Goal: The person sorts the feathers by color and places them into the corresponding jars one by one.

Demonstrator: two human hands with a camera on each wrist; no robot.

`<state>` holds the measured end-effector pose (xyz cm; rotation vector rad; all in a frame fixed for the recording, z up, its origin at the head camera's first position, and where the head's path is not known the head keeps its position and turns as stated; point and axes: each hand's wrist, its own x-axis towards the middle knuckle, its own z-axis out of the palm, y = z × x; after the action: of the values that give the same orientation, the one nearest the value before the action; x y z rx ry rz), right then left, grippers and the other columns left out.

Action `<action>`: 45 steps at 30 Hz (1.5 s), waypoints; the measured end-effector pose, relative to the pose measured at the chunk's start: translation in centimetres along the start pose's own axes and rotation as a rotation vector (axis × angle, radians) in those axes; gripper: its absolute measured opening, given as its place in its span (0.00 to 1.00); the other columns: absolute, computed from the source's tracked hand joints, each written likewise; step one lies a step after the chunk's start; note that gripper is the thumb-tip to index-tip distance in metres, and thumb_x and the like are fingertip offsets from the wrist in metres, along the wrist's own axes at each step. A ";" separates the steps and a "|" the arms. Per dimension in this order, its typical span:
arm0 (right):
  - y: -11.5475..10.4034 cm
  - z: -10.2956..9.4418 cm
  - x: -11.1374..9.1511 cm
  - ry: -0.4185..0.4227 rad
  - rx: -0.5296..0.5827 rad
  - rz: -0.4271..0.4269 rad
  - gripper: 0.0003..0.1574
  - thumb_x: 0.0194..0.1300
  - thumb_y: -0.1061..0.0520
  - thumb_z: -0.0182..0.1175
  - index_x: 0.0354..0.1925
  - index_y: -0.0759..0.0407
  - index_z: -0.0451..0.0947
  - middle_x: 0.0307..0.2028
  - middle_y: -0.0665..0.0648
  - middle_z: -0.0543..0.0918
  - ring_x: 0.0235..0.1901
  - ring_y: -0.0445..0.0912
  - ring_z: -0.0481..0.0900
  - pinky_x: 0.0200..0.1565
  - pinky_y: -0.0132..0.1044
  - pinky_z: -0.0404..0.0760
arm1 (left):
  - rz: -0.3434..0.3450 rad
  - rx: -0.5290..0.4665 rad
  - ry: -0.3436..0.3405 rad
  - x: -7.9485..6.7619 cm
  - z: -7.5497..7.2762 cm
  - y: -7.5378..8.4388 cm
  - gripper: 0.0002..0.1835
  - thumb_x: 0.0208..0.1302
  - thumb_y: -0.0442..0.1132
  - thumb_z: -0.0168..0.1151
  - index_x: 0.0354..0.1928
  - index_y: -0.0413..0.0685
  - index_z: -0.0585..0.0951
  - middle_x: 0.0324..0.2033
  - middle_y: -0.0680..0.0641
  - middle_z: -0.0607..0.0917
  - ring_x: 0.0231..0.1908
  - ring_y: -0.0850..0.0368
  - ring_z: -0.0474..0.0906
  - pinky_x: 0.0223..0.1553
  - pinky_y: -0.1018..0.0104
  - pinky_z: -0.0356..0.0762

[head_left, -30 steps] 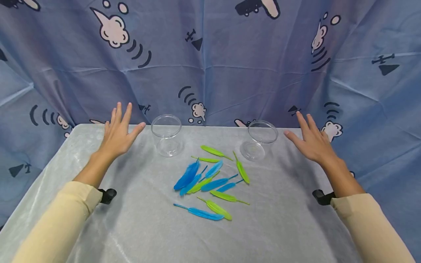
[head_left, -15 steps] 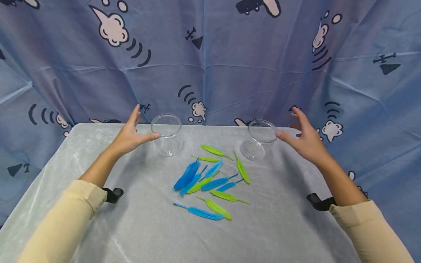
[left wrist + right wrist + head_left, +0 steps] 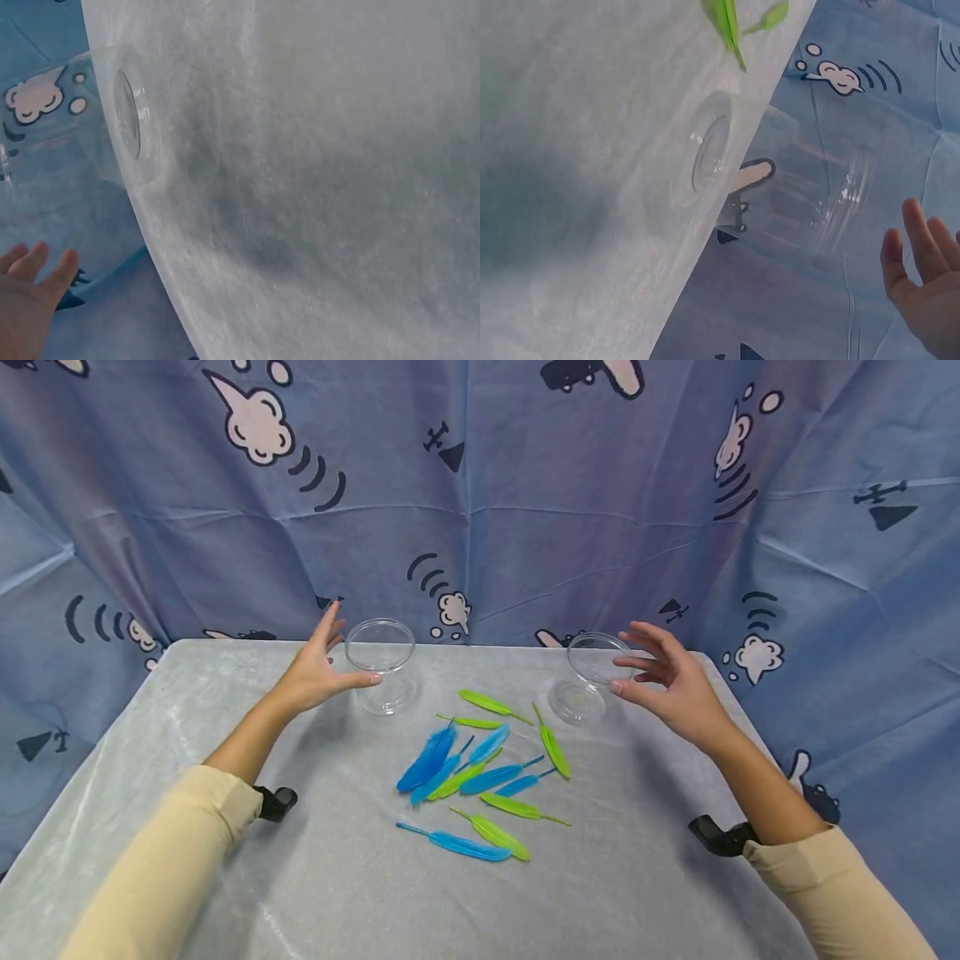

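Two clear plastic cups stand upright near the table's back edge. Beside the left cup [image 3: 386, 693] is my left hand [image 3: 311, 677], thumb in front of the rim and fingers spread. The left wrist view shows that hand apart from the cup [image 3: 139, 120]. My right hand [image 3: 675, 693] is at the right cup [image 3: 577, 702], thumb and bent fingers around its rim side in the head view. A gap shows between that hand and the cup [image 3: 795, 187] in the right wrist view. Blue feathers [image 3: 427, 760] and green feathers [image 3: 517, 807] lie scattered between and in front of the cups.
A pale grey cloth covers the table [image 3: 360, 893]. Behind its back edge hangs a blue printed curtain [image 3: 525, 560]. Black straps with camera mounts sit on both wrists, below rolled cream sleeves [image 3: 165, 860].
Both hands have moved inward from the sides towards the cups. The right hand's fingers have bent more, while the left hand has turned with its thumb towards its cup. Feathers and cups stay put.
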<state>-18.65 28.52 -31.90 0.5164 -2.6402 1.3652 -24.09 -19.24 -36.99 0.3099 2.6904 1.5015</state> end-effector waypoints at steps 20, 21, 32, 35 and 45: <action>3.0 3.8 -0.7 -0.223 0.000 -0.009 0.34 0.63 0.59 0.70 0.65 0.61 0.71 0.60 0.61 0.78 0.52 0.53 0.82 0.54 0.36 0.79 | 0.041 0.015 0.070 0.5 1.9 -0.5 0.69 0.49 0.48 0.81 0.80 0.61 0.37 0.75 0.40 0.59 0.74 0.41 0.52 0.71 0.41 0.53; 3.2 4.0 -0.7 -0.228 0.001 -0.002 0.34 0.63 0.59 0.70 0.65 0.61 0.72 0.60 0.61 0.78 0.52 0.53 0.82 0.53 0.37 0.80 | 0.043 0.018 0.077 0.5 2.0 -0.5 0.69 0.48 0.48 0.81 0.80 0.61 0.37 0.74 0.39 0.60 0.74 0.40 0.53 0.71 0.41 0.53; 4.6 6.2 -0.6 -0.303 -0.025 0.089 0.35 0.63 0.57 0.69 0.64 0.69 0.71 0.58 0.71 0.78 0.44 0.53 0.84 0.45 0.41 0.82 | -0.027 0.101 0.087 0.8 2.6 -0.8 0.65 0.48 0.55 0.80 0.79 0.46 0.46 0.73 0.35 0.57 0.72 0.37 0.55 0.69 0.38 0.56; 4.9 6.7 -0.5 -0.311 -0.011 0.098 0.35 0.63 0.58 0.69 0.64 0.70 0.71 0.58 0.72 0.78 0.43 0.53 0.84 0.44 0.38 0.82 | -0.031 0.071 0.081 0.8 2.7 -0.9 0.66 0.49 0.54 0.79 0.79 0.46 0.44 0.73 0.36 0.56 0.72 0.38 0.56 0.69 0.39 0.56; 5.8 8.1 -0.6 -0.317 -0.022 0.136 0.35 0.61 0.57 0.71 0.62 0.68 0.72 0.55 0.70 0.80 0.44 0.55 0.84 0.43 0.38 0.82 | -0.052 -0.025 0.052 0.8 3.0 -1.1 0.63 0.53 0.50 0.78 0.79 0.47 0.43 0.75 0.37 0.57 0.74 0.40 0.52 0.70 0.43 0.56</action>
<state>-19.80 25.20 -41.25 0.6059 -2.9885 1.3911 -24.66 -17.19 -39.47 0.2008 2.6940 1.5483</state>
